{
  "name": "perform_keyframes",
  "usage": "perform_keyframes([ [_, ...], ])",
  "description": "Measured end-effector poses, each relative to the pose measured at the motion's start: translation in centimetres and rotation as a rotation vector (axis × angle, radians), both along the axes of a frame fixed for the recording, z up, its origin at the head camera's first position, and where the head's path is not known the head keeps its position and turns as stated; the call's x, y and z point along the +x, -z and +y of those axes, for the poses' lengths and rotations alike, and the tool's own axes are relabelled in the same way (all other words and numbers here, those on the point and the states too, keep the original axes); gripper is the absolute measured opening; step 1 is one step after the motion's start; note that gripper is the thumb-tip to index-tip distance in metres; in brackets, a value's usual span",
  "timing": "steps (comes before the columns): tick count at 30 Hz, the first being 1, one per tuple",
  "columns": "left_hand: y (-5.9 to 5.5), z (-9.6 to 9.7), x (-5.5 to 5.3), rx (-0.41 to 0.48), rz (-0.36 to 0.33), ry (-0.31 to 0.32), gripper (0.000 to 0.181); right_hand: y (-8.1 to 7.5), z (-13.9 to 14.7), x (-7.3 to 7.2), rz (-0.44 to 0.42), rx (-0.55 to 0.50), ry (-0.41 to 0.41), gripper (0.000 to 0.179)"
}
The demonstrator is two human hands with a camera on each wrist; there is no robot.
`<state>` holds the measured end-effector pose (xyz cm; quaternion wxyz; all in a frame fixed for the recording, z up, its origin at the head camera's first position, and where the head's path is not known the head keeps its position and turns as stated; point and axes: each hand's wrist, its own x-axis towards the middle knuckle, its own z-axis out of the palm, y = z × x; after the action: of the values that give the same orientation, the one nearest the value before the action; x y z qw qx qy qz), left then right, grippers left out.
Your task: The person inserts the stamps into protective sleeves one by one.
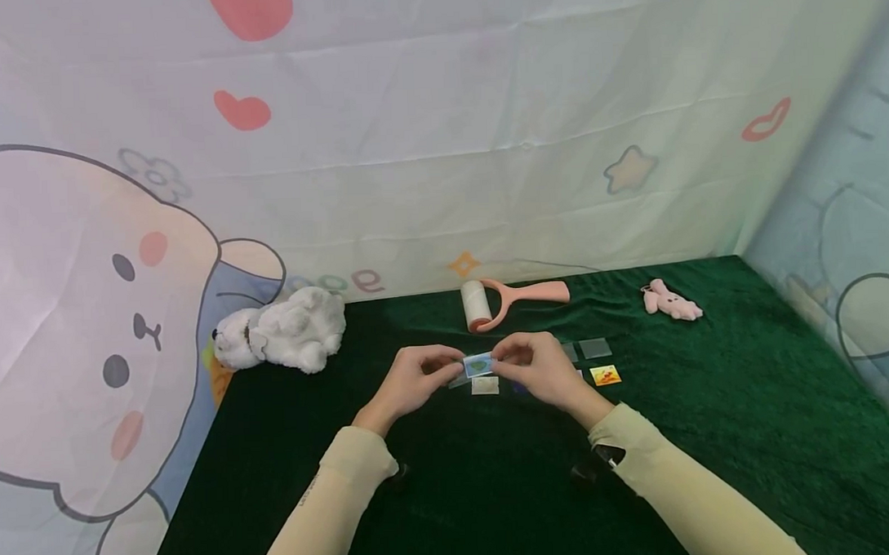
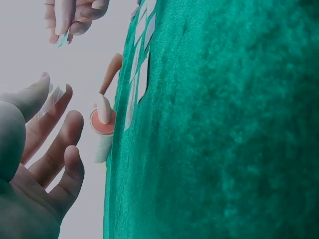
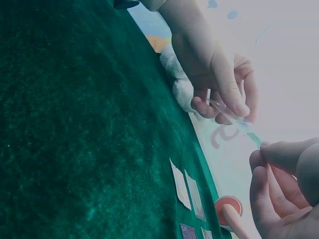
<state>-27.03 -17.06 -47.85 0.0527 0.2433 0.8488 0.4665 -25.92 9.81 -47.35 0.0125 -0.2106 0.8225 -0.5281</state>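
Blue with a green figure, the small card [image 1: 479,364] is sitting between the two hands, raised above the cloth, its right edge at the right fingertips. The right hand [image 1: 547,376] is pinching that edge between thumb and finger, while the left hand [image 1: 407,385] is pinching a clear film piece [image 2: 52,101] on the card's left side, its other fingers spreading loosely; whether the card is lying inside the film, one cannot tell. Green cloth [image 1: 489,488] is stretching widely toward the near side and off to the right, its far edge running along the printed backdrop [image 1: 440,147] and its left edge slanting well apart from the left hand. Just beneath the hands a pale card [image 1: 485,385] is lying flat, and a dark blue card [image 1: 519,387] is showing partly behind the right fingers. Farther right, a yellow card [image 1: 605,375] is resting on the near side of a clear square [image 1: 596,349]. Beyond the hands, a pink-handled roller [image 1: 529,293] is standing in the way toward the far edge; a white plush dog [image 1: 288,330] is lying far left, and a small pink plush [image 1: 671,301] is lying far right.
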Motion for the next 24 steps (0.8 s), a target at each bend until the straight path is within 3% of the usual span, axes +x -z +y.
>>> perform_keyframes([
  [7, -0.08, 0.08, 0.15, -0.045, 0.066, 0.003, 0.024, -0.01, -0.07, -0.07, -0.028, 0.003, 0.011, 0.012],
  [15, -0.19, 0.40, 0.53, -0.135, 0.146, 0.026, 0.045, -0.04, -0.01, -0.01, -0.036, 0.014, 0.019, 0.013],
  [19, -0.24, 0.59, 0.55, -0.207, 0.199, 0.020, 0.044, 0.00, -0.07, -0.01, -0.039, 0.006, 0.011, 0.014],
  [24, -0.34, 0.68, 0.58, -0.248, 0.218, 0.023, 0.044, 0.05, -0.16, 0.02, -0.046, 0.010, 0.003, 0.016],
])
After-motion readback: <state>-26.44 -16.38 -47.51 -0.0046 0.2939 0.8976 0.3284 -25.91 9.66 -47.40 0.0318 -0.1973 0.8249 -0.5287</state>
